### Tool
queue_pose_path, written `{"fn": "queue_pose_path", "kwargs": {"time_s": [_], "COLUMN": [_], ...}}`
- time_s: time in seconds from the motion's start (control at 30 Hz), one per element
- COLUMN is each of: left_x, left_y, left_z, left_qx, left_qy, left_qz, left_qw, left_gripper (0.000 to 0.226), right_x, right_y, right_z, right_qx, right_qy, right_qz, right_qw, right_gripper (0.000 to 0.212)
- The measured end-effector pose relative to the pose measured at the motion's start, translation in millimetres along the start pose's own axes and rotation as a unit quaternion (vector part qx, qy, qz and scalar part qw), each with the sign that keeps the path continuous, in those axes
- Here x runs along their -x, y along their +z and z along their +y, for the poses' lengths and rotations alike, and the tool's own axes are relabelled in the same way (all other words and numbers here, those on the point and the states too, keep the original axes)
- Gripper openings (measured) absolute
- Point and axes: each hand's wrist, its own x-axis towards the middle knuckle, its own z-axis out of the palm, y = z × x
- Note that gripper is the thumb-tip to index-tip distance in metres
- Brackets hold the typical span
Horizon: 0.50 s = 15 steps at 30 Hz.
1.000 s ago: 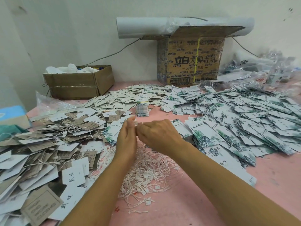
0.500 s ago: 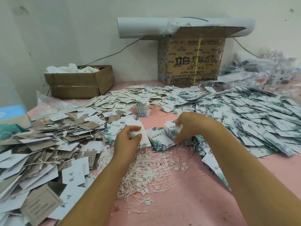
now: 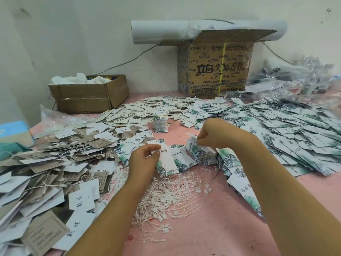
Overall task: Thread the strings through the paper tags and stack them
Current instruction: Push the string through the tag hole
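**Both hands on leaf-print tags just behind the string pile**

Here we are at the pink table [image 3: 212, 235], and the marker for everything is the tangle of white strings [image 3: 169, 196] lying loose in the middle. Directly behind that tangle, the left hand [image 3: 143, 160] has a leaf-print tag [image 3: 163, 159]: thumb and curled fingers pinch its left edge, and the tag's lower end hangs over the far rim of the strings. Behind the tangle and a little to its right, the right hand [image 3: 212, 135] is knuckles-up, fingers curled tight, pinching the upper edge of a stack of leaf-print tags [image 3: 201, 154] that rests on the table. I cannot tell how many tags those fingers have caught.

To the left of the strings spreads a heap of grey and white tags [image 3: 46, 163], many with string already through them. To the right of the strings, a broad spread of leaf-print tags [image 3: 295, 135] runs off toward the table edge. Further behind the strings stands a small banded bundle of tags [image 3: 160, 123], upright and apart from both hands. Well behind the strings, against the wall, sit a printed carton [image 3: 215, 71] with a roll of white paper [image 3: 158, 32] across its top, and a low brown box [image 3: 88, 95] to the left.
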Motion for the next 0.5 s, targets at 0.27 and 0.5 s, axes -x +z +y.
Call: {"fn": "queue_pose_path", "kwargs": {"time_s": [0.27, 0.5], "left_x": [-0.3, -2.0], "left_y": [3.1, 2.5], "left_z": [12.7, 18.3], "left_qx": [0.128, 0.168], "left_qy": [0.023, -0.020], "left_qz": [-0.020, -0.014], "left_qw": [0.991, 0.985], "left_gripper": [0.069, 0.045], "right_x": [1.7, 2.5], "right_y": [2.7, 20.6], "right_z": [-31.4, -53.5], "right_qx": [0.069, 0.109], "right_qy": [-0.138, -0.248], "right_qz": [0.216, 0.139], "right_qw": [0.964, 0.952], "right_gripper": [0.032, 0.025]}}
